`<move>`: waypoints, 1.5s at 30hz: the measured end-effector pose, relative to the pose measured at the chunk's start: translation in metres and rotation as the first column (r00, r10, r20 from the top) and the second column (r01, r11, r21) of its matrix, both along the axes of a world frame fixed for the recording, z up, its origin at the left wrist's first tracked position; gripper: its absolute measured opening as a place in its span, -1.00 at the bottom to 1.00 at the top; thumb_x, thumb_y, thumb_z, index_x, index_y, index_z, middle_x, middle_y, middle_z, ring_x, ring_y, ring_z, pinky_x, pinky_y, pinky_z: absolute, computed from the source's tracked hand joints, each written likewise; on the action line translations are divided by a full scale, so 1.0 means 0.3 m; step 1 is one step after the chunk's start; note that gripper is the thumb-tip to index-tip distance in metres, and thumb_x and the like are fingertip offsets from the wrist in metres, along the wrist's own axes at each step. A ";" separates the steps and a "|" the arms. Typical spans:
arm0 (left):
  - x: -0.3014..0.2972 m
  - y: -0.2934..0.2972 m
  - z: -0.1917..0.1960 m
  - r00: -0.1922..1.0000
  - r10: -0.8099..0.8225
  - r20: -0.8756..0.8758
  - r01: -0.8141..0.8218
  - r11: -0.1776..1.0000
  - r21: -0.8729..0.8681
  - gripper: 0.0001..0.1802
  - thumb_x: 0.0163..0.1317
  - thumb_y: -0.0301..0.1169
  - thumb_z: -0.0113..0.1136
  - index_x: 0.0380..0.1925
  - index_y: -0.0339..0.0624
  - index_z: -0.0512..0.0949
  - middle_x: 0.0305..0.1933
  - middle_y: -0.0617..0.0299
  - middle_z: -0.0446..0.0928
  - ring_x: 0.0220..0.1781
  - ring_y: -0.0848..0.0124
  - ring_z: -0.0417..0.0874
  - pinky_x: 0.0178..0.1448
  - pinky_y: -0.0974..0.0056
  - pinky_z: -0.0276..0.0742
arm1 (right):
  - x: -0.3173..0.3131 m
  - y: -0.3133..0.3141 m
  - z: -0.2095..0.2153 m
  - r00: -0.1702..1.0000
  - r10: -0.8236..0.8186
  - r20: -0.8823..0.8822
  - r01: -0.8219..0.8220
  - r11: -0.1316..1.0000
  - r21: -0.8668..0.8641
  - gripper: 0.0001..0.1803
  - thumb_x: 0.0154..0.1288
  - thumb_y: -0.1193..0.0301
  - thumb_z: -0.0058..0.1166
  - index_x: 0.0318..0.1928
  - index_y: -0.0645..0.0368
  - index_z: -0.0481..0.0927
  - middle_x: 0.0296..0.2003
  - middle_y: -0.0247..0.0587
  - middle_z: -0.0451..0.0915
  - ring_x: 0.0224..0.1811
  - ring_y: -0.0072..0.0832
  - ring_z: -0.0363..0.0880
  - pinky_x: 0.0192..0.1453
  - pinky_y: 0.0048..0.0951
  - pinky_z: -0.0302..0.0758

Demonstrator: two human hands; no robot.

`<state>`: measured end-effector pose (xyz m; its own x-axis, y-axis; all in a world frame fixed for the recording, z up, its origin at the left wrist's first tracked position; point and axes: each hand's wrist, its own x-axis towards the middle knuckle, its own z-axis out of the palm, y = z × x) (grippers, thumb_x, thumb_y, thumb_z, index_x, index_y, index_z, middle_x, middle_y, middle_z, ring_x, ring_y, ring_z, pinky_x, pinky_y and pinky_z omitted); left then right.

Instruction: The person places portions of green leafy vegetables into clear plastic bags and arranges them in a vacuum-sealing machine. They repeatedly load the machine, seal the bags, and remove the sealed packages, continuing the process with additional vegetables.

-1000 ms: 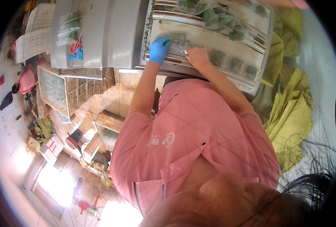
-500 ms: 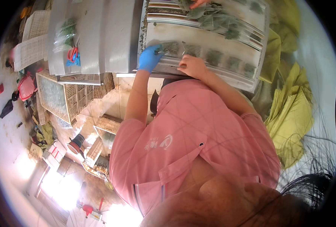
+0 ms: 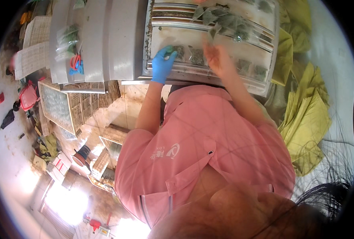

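Gloved left hand: the left hand [image 3: 163, 65], in a bright blue glove, is part-curled, with thumb and fingers spread at the near edge of the white flat bed [image 3: 161, 36]. A small green bit shows at its fingertips; whether it grips this or only touches it, I cannot tell.
Bare right hand: the right hand [image 3: 220, 60] is blurred above the bed, fingers reaching away from the body; I cannot tell how far open it is or whether it has hold of anything.
Bag row: small clear plastic bags of dark green leaves [image 3: 197, 57] lie side by side along the long silver metal bar [image 3: 185, 68], the leftmost just beside the glove.
Bag pile: a loose overlapping heap of clear leaf-filled bags [image 3: 228, 22] lies farther across, beyond the right hand.
Good handling: each bag probably sits best flat, its mouth smooth and square to the bar, leaves kept off that edge, neighbours not overlapping; a light left-hand touch should steady it without creasing the film.
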<state>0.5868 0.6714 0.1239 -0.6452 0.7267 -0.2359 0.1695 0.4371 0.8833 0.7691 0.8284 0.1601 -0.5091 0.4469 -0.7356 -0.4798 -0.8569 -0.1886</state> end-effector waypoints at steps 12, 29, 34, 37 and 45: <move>-0.131 -0.017 0.181 0.700 -0.035 0.713 0.013 0.999 0.036 -0.61 0.22 -0.39 0.28 0.07 -0.20 0.56 -0.19 0.27 0.64 -0.22 0.47 0.63 -0.07 0.38 0.56 | -0.027 -0.120 -0.006 0.630 0.594 0.500 -0.769 0.391 0.505 -0.87 0.31 0.45 0.00 -0.30 0.27 0.53 -0.31 -0.20 0.61 -0.22 -0.44 0.65 -0.12 -0.40 0.58; -0.156 -0.027 -0.158 0.779 -0.043 -0.626 -0.105 0.975 -0.197 -0.71 0.21 -0.45 0.05 -0.07 -0.04 0.57 -0.08 0.03 0.60 -0.19 0.03 0.67 -0.11 0.02 0.59 | -0.256 -0.198 -0.200 0.302 -0.189 0.934 -0.758 -0.642 0.116 -0.80 0.18 0.36 0.12 -0.24 0.17 0.48 -0.47 -0.01 0.63 -0.35 0.01 0.63 -0.28 -0.03 0.53; -0.142 -0.046 -0.126 0.727 -0.128 -0.674 -0.088 0.957 -0.277 -0.68 0.21 -0.52 -0.01 -0.02 -0.10 0.51 -0.10 0.01 0.56 -0.15 0.05 0.65 -0.11 0.05 0.62 | -0.159 -0.207 -0.125 0.398 0.010 0.917 -0.742 -0.584 0.328 -0.73 0.16 0.43 0.11 -0.15 0.15 0.36 -0.39 0.01 0.63 -0.29 0.03 0.62 -0.27 -0.01 0.52; -0.135 -0.050 -0.096 0.696 -0.174 -0.696 -0.108 0.934 -0.341 -0.69 0.20 -0.54 -0.01 -0.03 -0.13 0.48 -0.13 0.03 0.54 -0.13 0.07 0.64 -0.12 0.07 0.63 | -0.141 -0.212 -0.123 0.454 0.005 0.891 -0.704 -0.610 0.363 -0.73 0.15 0.46 0.09 -0.14 0.14 0.36 -0.36 0.01 0.61 -0.29 0.03 0.62 -0.27 0.01 0.51; -0.103 -0.053 0.007 0.751 -0.179 -0.635 -0.162 0.883 -0.441 -0.70 0.20 -0.56 -0.01 -0.03 -0.15 0.44 -0.08 0.02 0.52 -0.08 0.07 0.62 -0.09 0.05 0.62 | -0.136 -0.220 -0.090 0.466 -0.012 0.885 -0.645 -0.689 0.331 -0.68 0.18 0.48 0.03 -0.02 0.07 0.42 -0.15 -0.01 0.56 -0.24 -0.01 0.60 -0.24 -0.06 0.54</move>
<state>0.5560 0.6555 0.1261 -0.7535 0.6547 -0.0600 0.6215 0.7390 0.2599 0.7283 0.7625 0.1331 -0.9709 0.2315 -0.0607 0.2150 0.7323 -0.6461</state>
